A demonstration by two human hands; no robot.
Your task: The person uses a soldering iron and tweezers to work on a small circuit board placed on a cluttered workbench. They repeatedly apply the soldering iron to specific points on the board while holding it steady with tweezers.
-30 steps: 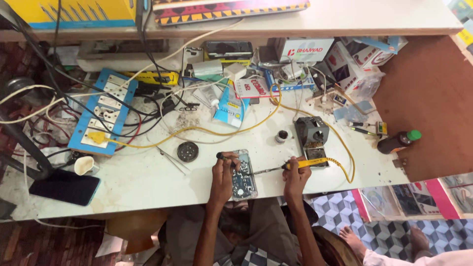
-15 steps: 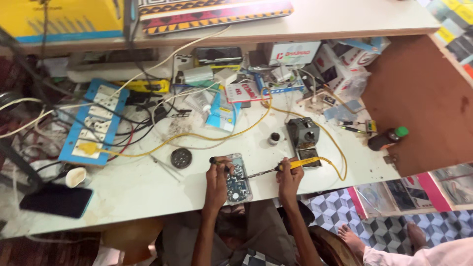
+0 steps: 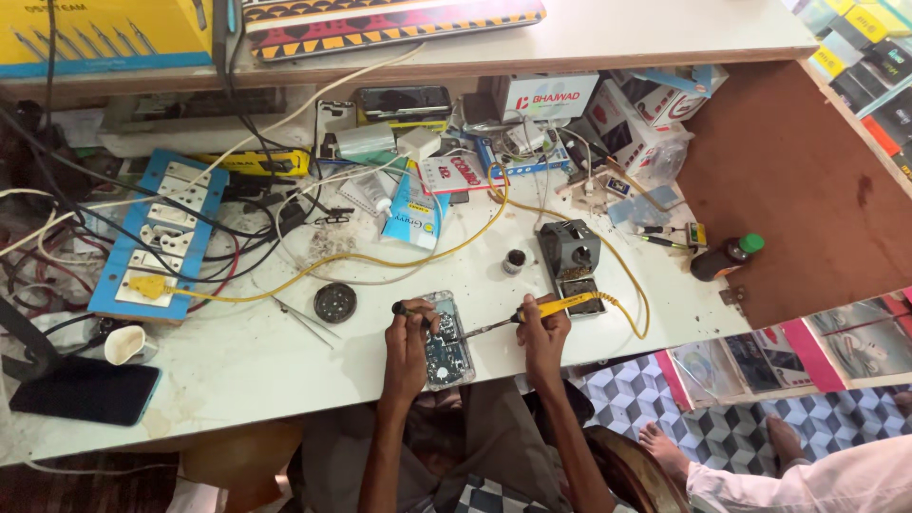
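A soldering iron [image 3: 532, 313] with a yellow handle is gripped in the right hand [image 3: 543, 334], fingers wrapped closed around the handle, and its dark tip is angled leftward onto an opened phone [image 3: 445, 340] whose circuit board is exposed. The phone lies flat on the white bench [image 3: 237, 380] near its front edge, just in front of the person. It is steadied by the left hand [image 3: 408, 344], whose fingers are curled shut on a small dark tool [image 3: 404, 309] held at the phone's upper left corner; what kind of tool it is cannot be told.

For the joint to be made cleanly, the tip is best kept on a single pad only briefly, the phone pinned firmly so it cannot slide, and the yellow cable [image 3: 380, 256] kept slack so the iron is not tugged. The iron's stand [image 3: 570, 256] is set just beyond the right hand, within easy reach.

Both forearms are brought in from the bench's front edge, wrists low and close together, with the hands converging over the phone
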